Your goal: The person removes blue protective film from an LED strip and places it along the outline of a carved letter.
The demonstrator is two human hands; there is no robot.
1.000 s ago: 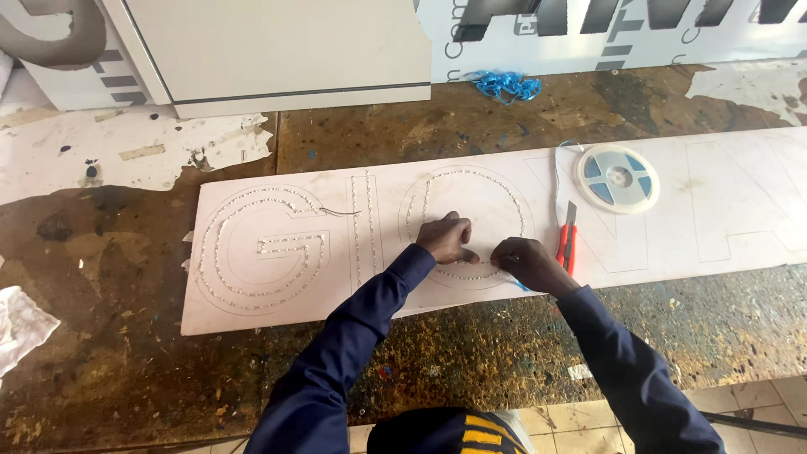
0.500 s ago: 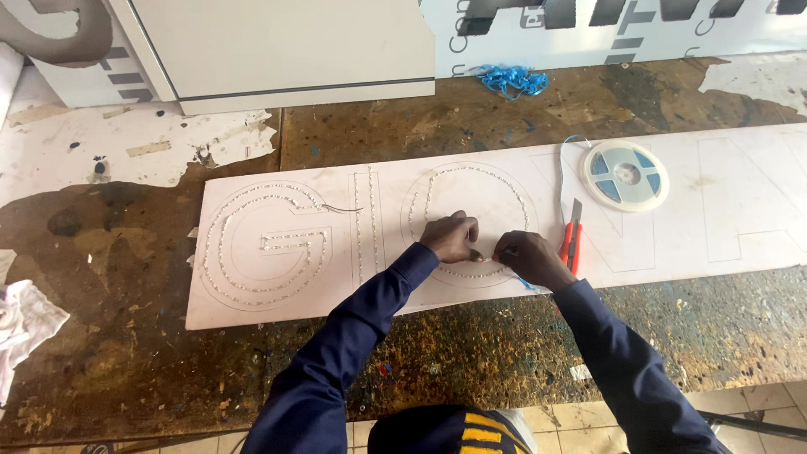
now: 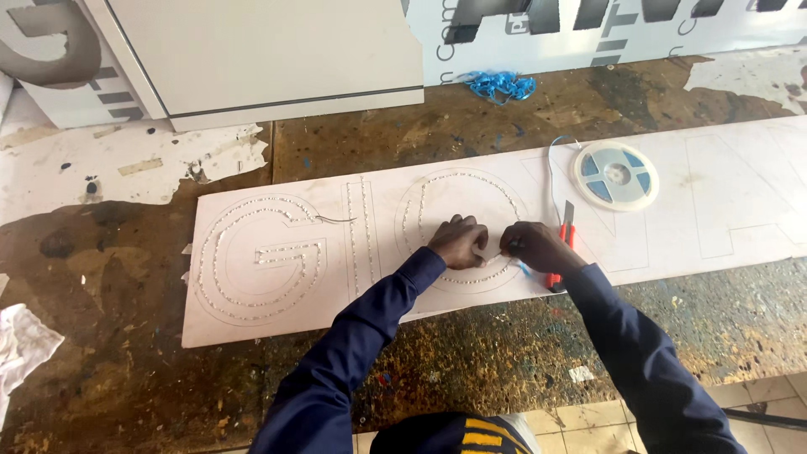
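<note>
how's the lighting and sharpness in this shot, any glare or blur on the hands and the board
Head view: soft, even light with no hard shadows; the white board is bright but not blown out, its dotted outlines readable. The left hand and right hand are slightly soft, the strip between them hard to make out. The reel is fairly sharp.

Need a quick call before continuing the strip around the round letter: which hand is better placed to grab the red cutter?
Right hand, probably: the red cutter lies right beside it, while the left hand is farther off.

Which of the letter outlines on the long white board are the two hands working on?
The round outline, third from the board's left end; left hand and right hand rest on its lower edge.
</note>
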